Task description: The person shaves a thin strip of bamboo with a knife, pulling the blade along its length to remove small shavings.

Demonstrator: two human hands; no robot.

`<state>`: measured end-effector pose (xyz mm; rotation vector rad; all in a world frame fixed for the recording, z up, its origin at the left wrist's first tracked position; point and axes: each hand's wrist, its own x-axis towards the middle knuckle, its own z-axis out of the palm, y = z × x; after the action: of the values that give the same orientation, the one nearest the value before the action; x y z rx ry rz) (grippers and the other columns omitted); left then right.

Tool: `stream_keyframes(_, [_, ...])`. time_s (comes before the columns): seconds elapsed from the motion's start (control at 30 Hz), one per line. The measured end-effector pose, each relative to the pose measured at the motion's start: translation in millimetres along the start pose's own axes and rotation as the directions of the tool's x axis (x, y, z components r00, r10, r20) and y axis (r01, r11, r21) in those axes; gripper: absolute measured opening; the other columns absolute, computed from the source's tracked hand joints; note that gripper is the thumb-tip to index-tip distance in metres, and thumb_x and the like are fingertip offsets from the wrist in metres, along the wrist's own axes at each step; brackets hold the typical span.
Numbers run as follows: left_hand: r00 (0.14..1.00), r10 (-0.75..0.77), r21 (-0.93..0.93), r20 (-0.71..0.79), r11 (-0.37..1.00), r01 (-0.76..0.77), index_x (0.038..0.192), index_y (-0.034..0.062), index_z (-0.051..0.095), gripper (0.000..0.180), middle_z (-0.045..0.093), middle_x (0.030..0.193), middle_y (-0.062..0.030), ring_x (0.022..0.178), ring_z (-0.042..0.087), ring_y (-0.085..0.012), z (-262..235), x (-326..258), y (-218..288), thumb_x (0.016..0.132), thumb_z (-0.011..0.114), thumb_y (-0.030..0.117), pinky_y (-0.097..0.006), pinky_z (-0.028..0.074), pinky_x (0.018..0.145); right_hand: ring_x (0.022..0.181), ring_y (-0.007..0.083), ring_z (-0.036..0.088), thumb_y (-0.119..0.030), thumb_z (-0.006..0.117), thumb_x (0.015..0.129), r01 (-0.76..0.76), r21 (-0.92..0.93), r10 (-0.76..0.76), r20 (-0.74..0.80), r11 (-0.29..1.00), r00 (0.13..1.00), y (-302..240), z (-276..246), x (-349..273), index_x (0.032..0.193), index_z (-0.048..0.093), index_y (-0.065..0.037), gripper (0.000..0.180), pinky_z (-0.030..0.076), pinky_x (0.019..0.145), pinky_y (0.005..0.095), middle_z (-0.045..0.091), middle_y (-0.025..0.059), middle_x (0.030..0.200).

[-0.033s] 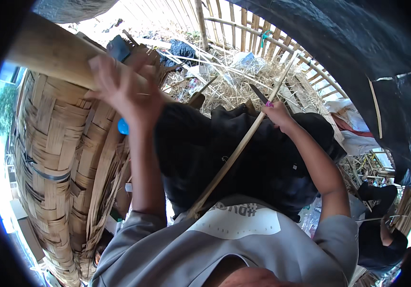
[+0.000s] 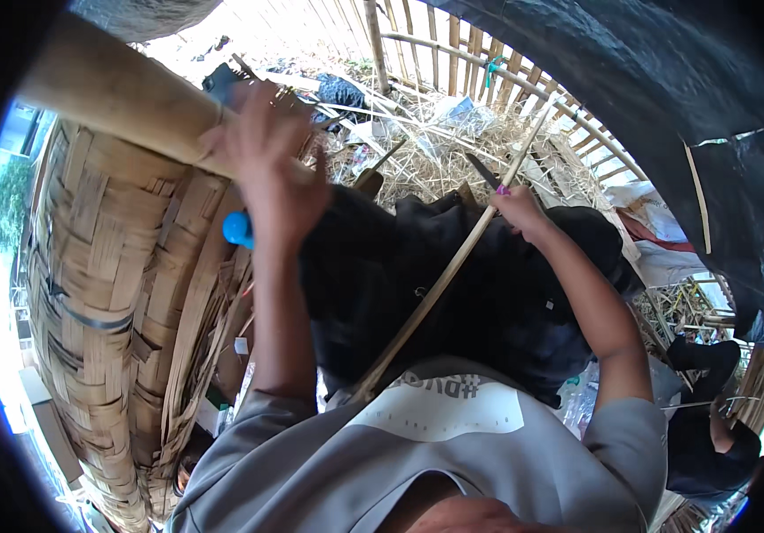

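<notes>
My left hand (image 2: 274,164) is raised beside a thick bamboo pole (image 2: 124,93). Its fingers are spread and smeared by motion, with nothing visible in them; whether they touch the pole I cannot tell. In my right hand (image 2: 521,211), closed over my lap, is a knife (image 2: 483,171) with a dark blade and a bit of pink at the grip. A long pale bamboo strip (image 2: 440,289) passes through that same hand. Its lower end rests near my shirt, and its upper end reaches toward the fence.
A woven bamboo wall (image 2: 102,240) stands on the left, a blue round object (image 2: 238,229) beside it. Straw and bamboo scraps (image 2: 426,151) cover the ground ahead, before a slatted fence (image 2: 471,53). Dark sheeting (image 2: 631,98) hangs at right. Another person (image 2: 711,453) sits at lower right.
My left hand has shifted right and slightly up along the pole. My right hand, the knife and the strip have barely moved.
</notes>
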<state>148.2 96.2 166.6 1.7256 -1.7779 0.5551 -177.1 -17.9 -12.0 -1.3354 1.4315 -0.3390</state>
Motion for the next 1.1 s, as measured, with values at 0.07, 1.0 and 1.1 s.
stream_keyframes(0.07, [0.909, -0.069, -0.027, 0.411, 0.996, 0.088, 0.118, 0.0186, 0.062, 0.044, 0.046, 0.137, -0.016, 0.133, 0.038, -0.0341, 3.7, -34.6, 27.0, 0.075, 0.072, 0.021, -0.066, 0.018, 0.107, 0.038, 0.006, 0.033, -0.019, 0.061, 0.078, -0.038, 0.009, 0.038, 0.015, 0.999, 0.999, -10.7, 4.7, -10.4, 0.063, 0.049, -0.01, 0.021, 0.025, 0.033, 0.0257, 0.037, -0.0049, 0.05])
stream_keyframes(1.0, [0.911, -0.391, -0.211, 0.128, 0.887, 0.411, 0.087, 0.007, 0.073, 0.01, 0.067, 0.08, -0.0176, 0.075, 0.065, -0.0359, -89.5, -111.5, 24.5, 0.079, 0.068, 0.011, -0.039, 0.053, 0.068, 0.042, 0.0096, 0.032, -0.021, 0.06, 0.079, -0.033, -0.107, 0.032, -0.006, 0.994, 0.999, -60.3, 21.6, -75.6, 0.07, 0.052, -0.003, 0.021, 0.025, 0.037, 0.0287, 0.038, 0.0003, 0.057])
stream_keyframes(1.1, [0.918, -0.393, -0.25, 0.054, 0.885, 0.394, 0.087, 0.0055, 0.072, 0.01, 0.066, 0.078, -0.0189, 0.072, 0.065, -0.0362, -97.7, -110.6, 32.3, 0.079, 0.068, 0.008, -0.039, 0.052, 0.067, 0.045, 0.0122, 0.036, -0.02, 0.061, 0.075, -0.053, -0.17, 0.057, 0.019, 0.984, 0.998, -62.6, 15.0, -73.8, 0.069, 0.054, -0.001, 0.021, 0.028, 0.039, 0.0307, 0.041, 0.0026, 0.059])
